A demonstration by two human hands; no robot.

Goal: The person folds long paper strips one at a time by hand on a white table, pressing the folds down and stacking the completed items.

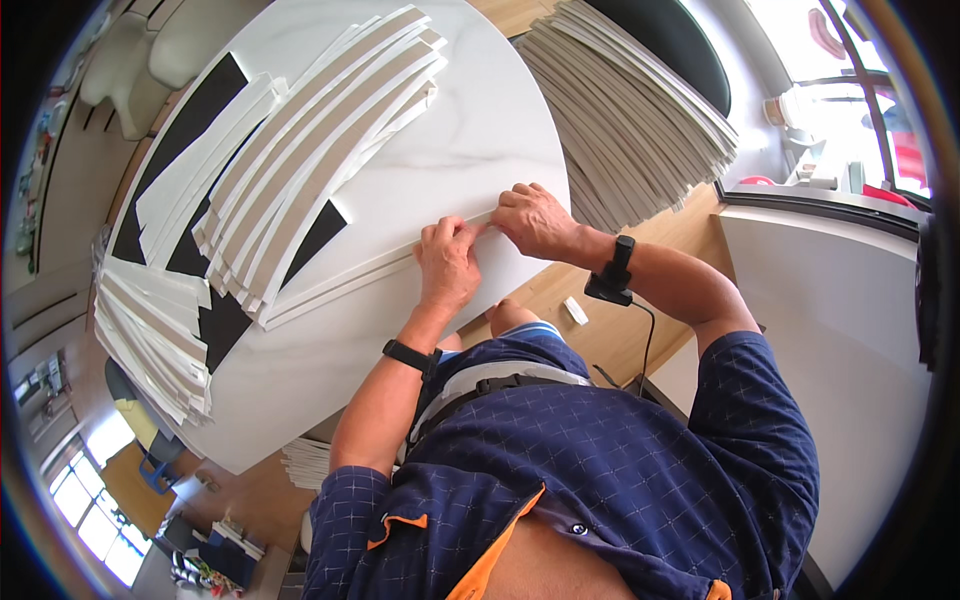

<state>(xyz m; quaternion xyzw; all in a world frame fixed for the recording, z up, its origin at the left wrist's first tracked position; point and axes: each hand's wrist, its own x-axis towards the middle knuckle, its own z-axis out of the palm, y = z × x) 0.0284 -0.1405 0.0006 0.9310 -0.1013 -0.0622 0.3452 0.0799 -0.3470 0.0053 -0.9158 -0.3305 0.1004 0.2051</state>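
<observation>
A long narrow pale strip, probably paper or card, lies slantwise across the white marble-patterned table. My left hand is bent over the strip near its right end, with thumb and fingertips on it. Just beyond, at the table's edge, my right hand pinches the same end; the curled fingers hide the tip. To the left of my hands, several white-and-beige strips lie in an overlapping fan, partly over black sheets.
A large stack of grey-beige strips stands beyond the table's right edge, on a black seat. More white strips pile at the table's left edge. A small white piece lies on the wooden floor. A cable hangs from my right wrist.
</observation>
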